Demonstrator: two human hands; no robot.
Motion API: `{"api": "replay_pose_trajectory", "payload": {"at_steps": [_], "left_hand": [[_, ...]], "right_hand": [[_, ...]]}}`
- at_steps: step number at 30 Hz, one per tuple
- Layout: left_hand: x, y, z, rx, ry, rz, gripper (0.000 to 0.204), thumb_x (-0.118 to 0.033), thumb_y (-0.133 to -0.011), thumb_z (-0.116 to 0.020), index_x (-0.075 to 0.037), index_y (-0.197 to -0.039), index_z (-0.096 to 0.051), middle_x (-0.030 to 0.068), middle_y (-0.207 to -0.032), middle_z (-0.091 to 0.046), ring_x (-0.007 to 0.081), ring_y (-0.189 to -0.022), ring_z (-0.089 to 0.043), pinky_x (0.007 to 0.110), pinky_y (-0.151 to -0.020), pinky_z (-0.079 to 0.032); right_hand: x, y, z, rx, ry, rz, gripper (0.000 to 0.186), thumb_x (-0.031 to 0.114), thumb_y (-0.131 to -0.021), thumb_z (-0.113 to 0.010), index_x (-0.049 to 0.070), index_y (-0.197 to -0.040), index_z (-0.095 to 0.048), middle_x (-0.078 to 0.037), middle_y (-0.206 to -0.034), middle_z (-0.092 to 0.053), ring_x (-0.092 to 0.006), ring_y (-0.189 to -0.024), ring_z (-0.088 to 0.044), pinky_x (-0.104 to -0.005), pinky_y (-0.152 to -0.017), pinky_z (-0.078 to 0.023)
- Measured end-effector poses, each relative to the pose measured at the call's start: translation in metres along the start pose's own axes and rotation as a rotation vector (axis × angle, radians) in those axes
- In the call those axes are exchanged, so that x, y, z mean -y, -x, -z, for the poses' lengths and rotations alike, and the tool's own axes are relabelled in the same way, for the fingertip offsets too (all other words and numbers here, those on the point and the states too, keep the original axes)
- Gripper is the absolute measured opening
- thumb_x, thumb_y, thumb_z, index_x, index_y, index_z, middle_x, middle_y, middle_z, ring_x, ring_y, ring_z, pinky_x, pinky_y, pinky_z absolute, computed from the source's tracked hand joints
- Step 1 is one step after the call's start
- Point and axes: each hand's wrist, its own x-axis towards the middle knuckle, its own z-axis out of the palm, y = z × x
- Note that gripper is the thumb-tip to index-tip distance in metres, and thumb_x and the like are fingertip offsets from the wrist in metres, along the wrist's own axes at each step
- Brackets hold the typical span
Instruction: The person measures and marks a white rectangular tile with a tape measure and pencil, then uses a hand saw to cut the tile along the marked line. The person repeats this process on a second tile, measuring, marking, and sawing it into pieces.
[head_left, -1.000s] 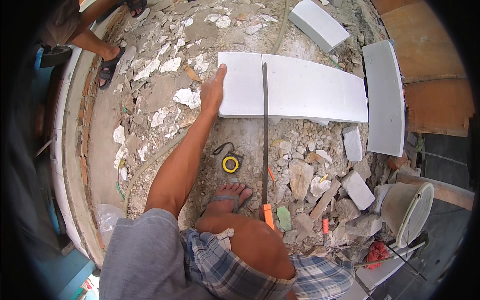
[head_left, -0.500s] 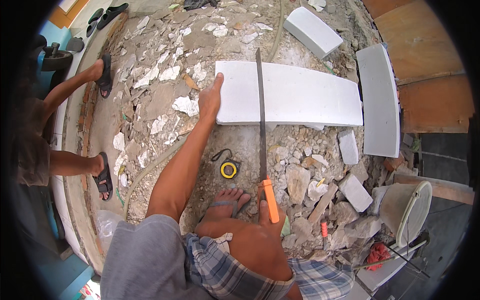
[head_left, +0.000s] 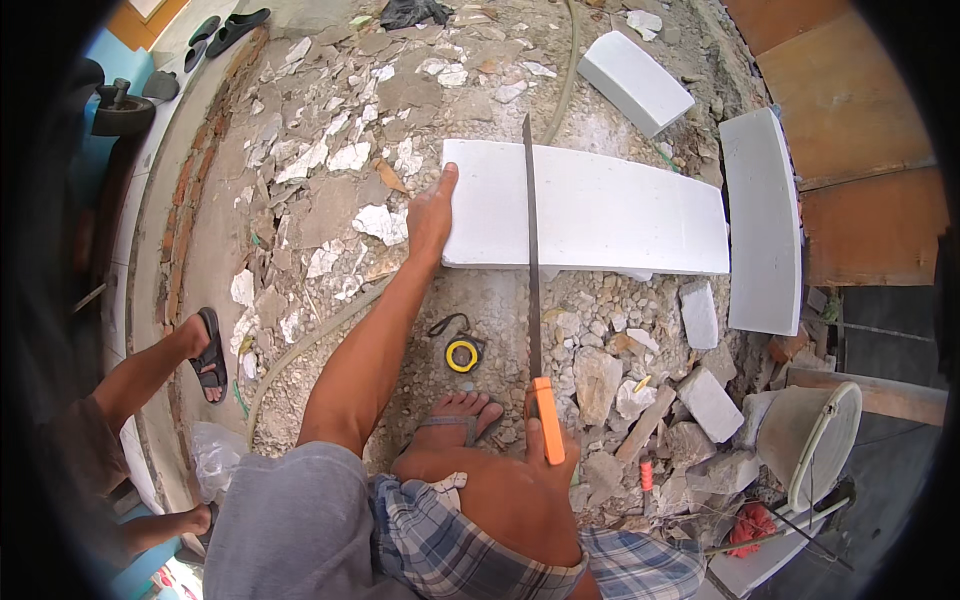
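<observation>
A long white lightweight block (head_left: 620, 205) lies crosswise on the rubble in front of me. My left hand (head_left: 431, 220) grips its left end, thumb on the top face. In my right hand (head_left: 552, 450) is the orange handle of a handsaw (head_left: 546, 420), fingers wrapped round it. The dark saw blade crosses the block's top left of its middle, its tip reaching past the far edge. Whether the teeth have cut into the block, I cannot tell. A yellow and black tape measure (head_left: 462, 353) rests on the ground between my left forearm and the saw.
More white blocks (head_left: 636, 82) (head_left: 760, 222) lie at the far right. Stone chunks (head_left: 597, 385), a red-handled tool (head_left: 647, 475) and a bucket (head_left: 810, 440) are at the right. A hose (head_left: 300, 345) runs along the left. Another person's sandalled foot (head_left: 209, 355) stands by the left kerb.
The other person's legs have moved nearer along the left side. My view has shifted slightly, so the block and saw appear lower; my grip on both is unchanged.
</observation>
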Motion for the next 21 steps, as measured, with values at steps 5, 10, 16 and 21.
{"api": "replay_pose_trajectory", "payload": {"at_steps": [5, 10, 16, 21], "left_hand": [[0.002, -0.004, -0.002, 0.049, 0.053, 0.201, 0.082, -0.07, -0.099, -0.052, 0.002, -0.135, -0.069, 0.0289, -0.128, -0.071, 0.0396, -0.121, -0.067, 0.042, -0.106, -0.048], [0.007, -0.006, 0.0, 0.024, -0.043, 0.099, 0.083, -0.071, -0.099, -0.051, 0.002, -0.134, -0.07, 0.0315, -0.126, -0.07, 0.0422, -0.12, -0.066, 0.045, -0.107, -0.047], [0.008, -0.004, -0.002, 0.03, 0.015, 0.139, 0.085, -0.071, -0.099, -0.05, 0.003, -0.137, -0.067, 0.0319, -0.131, -0.068, 0.0424, -0.125, -0.064, 0.045, -0.109, -0.045], [0.001, -0.001, -0.002, -0.028, -0.038, 0.049, 0.081, -0.068, -0.1, -0.052, 0.003, -0.136, -0.067, 0.0311, -0.131, -0.068, 0.0415, -0.123, -0.065, 0.045, -0.107, -0.047]], "right_hand": [[0.011, 0.044, 0.019, -0.013, 0.115, -0.032, 0.024, 0.018, -0.098, -0.072, -0.002, -0.084, -0.068, -0.006, -0.062, -0.061, -0.0107, -0.056, -0.058, -0.0333, -0.052, -0.046], [0.028, -0.063, -0.013, 0.08, -0.093, -0.065, 0.029, 0.023, -0.105, -0.065, -0.003, -0.092, -0.069, -0.001, -0.073, -0.061, -0.0098, -0.065, -0.051, -0.0325, -0.056, -0.041], [0.034, 0.03, 0.01, 0.016, 0.126, -0.03, 0.03, 0.023, -0.099, -0.073, 0.0, -0.081, -0.064, -0.008, -0.059, -0.056, -0.012, -0.052, -0.053, -0.034, -0.049, -0.042], [0.001, -0.007, -0.001, 0.008, -0.059, -0.076, 0.03, 0.024, -0.099, -0.073, 0.001, -0.082, -0.064, -0.006, -0.062, -0.059, -0.0121, -0.056, -0.056, -0.033, -0.051, -0.043]]}}
